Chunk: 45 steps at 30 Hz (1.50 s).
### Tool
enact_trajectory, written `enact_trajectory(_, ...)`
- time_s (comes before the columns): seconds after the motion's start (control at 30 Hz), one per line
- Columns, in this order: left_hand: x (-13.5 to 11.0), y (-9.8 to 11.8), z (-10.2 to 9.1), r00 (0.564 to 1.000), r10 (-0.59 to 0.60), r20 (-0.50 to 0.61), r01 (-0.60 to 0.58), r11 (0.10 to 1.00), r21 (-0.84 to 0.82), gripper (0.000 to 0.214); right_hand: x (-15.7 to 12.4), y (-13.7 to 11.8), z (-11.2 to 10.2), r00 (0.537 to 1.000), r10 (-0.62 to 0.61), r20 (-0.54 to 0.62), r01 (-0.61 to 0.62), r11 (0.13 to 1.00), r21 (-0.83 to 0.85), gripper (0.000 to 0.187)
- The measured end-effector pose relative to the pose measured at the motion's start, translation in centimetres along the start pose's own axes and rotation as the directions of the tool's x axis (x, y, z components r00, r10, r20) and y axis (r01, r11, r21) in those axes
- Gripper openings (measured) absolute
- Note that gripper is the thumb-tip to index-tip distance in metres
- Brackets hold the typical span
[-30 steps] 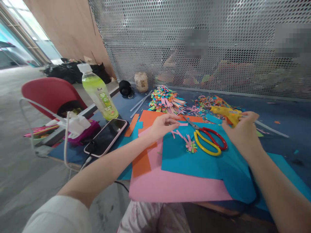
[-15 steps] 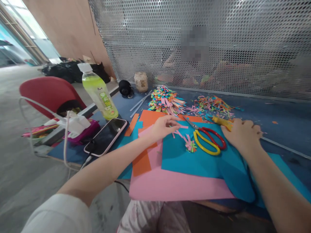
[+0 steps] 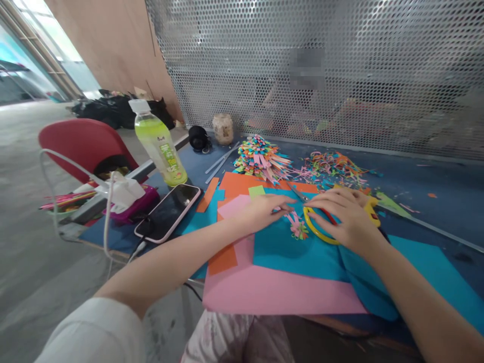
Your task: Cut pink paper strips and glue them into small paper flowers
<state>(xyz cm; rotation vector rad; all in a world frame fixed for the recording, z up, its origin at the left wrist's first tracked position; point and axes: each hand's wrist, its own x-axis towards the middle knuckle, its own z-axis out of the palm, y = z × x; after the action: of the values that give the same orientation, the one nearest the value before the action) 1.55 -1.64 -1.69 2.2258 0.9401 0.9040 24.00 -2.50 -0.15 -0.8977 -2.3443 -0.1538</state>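
Since the earlier frame, my right hand [image 3: 350, 214] has left the yellow glue gun [image 3: 372, 210] and come across over the scissors [image 3: 319, 237]. These lie on the blue paper sheet [image 3: 295, 262], one handle loop yellow and the other red, grey blades pointing away from me and to the left. My right fingers are apart, stretched above the handles and hiding most of the red loop; I cannot tell whether they touch. Behind that hand sits the glue gun on the blue tabletop [image 3: 416, 176], partly hidden.

Between my hands, the small fringed paper rosette [image 3: 298, 229] rests on the blue sheet, pink strips fanning out with green and orange ones mixed in. My left hand [image 3: 262, 212] is just beside it, fingers bent over a bit of pink strip [image 3: 278, 207]; whether they pinch it, I cannot tell.

That hand sits a little nearer to me than before, so a light green paper square [image 3: 256, 190] now shows past it. Farther off, the cone of layered, fringed paper [image 3: 260, 159] stands where it stood, with the heap of cut scraps [image 3: 335, 169] to its right.
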Motion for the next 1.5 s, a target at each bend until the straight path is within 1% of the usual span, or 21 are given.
enact_trajectory(0.1, -0.3, 0.3, 0.6, 0.998, 0.057, -0.004, -0.056, 0.997, 0.051, 0.032, -0.1, -0.3, 0.2, 1.0, 0.014, 0.01, -0.014, 1.0, -0.025, 0.009)
enact_trajectory(0.27, -0.6, 0.4, 1.5, 0.994, 0.086, -0.064, -0.077, 0.988, 0.134, 0.036, -0.2, -0.9, 0.5, 0.998, 0.028, 0.054, -0.027, 0.999, -0.021, 0.009)
enact_trajectory(0.33, -0.7, 0.5, 1.7, 0.993, 0.096, -0.069, -0.083, 0.98, 0.179, 0.037, -0.1, -1.1, 0.5, 0.996, 0.019, 0.082, -0.017, 1.0, -0.023, 0.01)
enact_trajectory(0.43, -0.8, 0.7, 1.8, 0.994, 0.1, -0.047, -0.085, 0.964, 0.254, 0.038, 0.1, -1.4, 0.3, 0.99, 0.015, 0.142, -0.014, 1.0, -0.011, 0.012)
enact_trajectory(0.53, -0.8, 0.8, 1.7, 0.995, 0.1, 0.005, -0.096, 0.938, 0.332, 0.039, 0.2, -1.5, 0.1, 0.983, 0.026, 0.18, -0.024, 1.0, -0.013, 0.01)
enact_trajectory(0.6, -0.7, 0.7, 1.8, 0.994, 0.103, 0.038, -0.109, 0.93, 0.351, 0.039, 0.2, -1.6, 0.1, 0.982, 0.024, 0.186, -0.018, 0.999, -0.037, 0.009)
enact_trajectory(0.67, -0.7, 0.6, 1.8, 0.991, 0.122, 0.051, -0.132, 0.934, 0.332, 0.041, 0.1, -1.4, 0.1, 0.981, 0.023, 0.195, -0.011, 0.998, -0.059, 0.009)
enact_trajectory(0.73, -0.7, 0.5, 1.6, 0.986, 0.159, 0.045, -0.166, 0.943, 0.29, 0.051, 0.1, -1.2, 0.2, 0.98, 0.034, 0.196, -0.022, 0.998, -0.06, 0.009)
enact_trajectory(0.77, -0.7, 0.4, 1.4, 0.984, 0.175, 0.033, -0.178, 0.947, 0.269, 0.06, 0.1, -1.0, 0.3, 0.982, 0.051, 0.183, -0.042, 0.998, -0.051, 0.008)
enact_trajectory(0.83, -0.7, 0.2, 0.9, 0.98, 0.2, 0.018, -0.199, 0.951, 0.239, 0.082, 0.1, -0.6, 0.3, 0.984, 0.122, 0.128, -0.12, 0.992, -0.022, 0.009)
enact_trajectory(0.87, -0.7, 0.1, 0.7, 0.976, 0.215, 0.032, -0.217, 0.948, 0.234, 0.09, 0.2, -0.5, 0.2, 0.98, 0.176, 0.091, -0.177, 0.984, 0.003, 0.011)
enact_trajectory(0.93, -0.7, -0.1, 0.4, 0.954, 0.277, 0.114, -0.297, 0.925, 0.239, 0.095, 0.3, -0.2, 0.0, 0.954, 0.299, 0.038, -0.301, 0.949, 0.093, 0.014)
enact_trajectory(1.0, -0.7, -0.4, 0.5, 0.914, 0.342, 0.217, -0.39, 0.888, 0.245, 0.087, 0.4, 0.0, -0.2, 0.911, 0.412, 0.031, -0.408, 0.886, 0.221, 0.016)
enact_trajectory(1.07, -0.5, -0.6, 0.9, 0.886, 0.368, 0.282, -0.439, 0.862, 0.254, 0.079, 0.4, 0.3, -0.3, 0.869, 0.491, 0.063, -0.48, 0.804, 0.351, 0.017)
enact_trajectory(1.2, -0.1, -0.9, 1.8, 0.861, 0.367, 0.353, -0.465, 0.849, 0.25, 0.064, 0.4, 0.7, 0.0, 0.766, 0.622, 0.164, -0.605, 0.61, 0.512, 0.025)
enact_trajectory(1.27, -0.1, -0.9, 1.8, 0.875, 0.354, 0.33, -0.439, 0.867, 0.235, 0.061, 0.4, 0.9, 0.1, 0.722, 0.654, 0.227, -0.649, 0.526, 0.549, 0.031)
enact_trajectory(1.33, -0.2, -0.7, 1.7, 0.908, 0.316, 0.274, -0.373, 0.909, 0.189, 0.057, 0.5, 1.0, 0.1, 0.696, 0.659, 0.286, -0.677, 0.468, 0.568, 0.035)
enact_trajectory(1.43, -0.4, -0.2, 1.4, 0.964, 0.189, 0.186, -0.201, 0.978, 0.046, 0.053, 0.6, 1.1, -0.1, 0.669, 0.655, 0.351, -0.712, 0.428, 0.557, 0.036)
enact_trajectory(1.5, -0.5, 0.1, 1.2, 0.989, 0.074, 0.126, -0.066, 0.995, -0.071, 0.049, 0.5, 1.2, -0.1, 0.658, 0.649, 0.382, -0.73, 0.423, 0.537, 0.037)
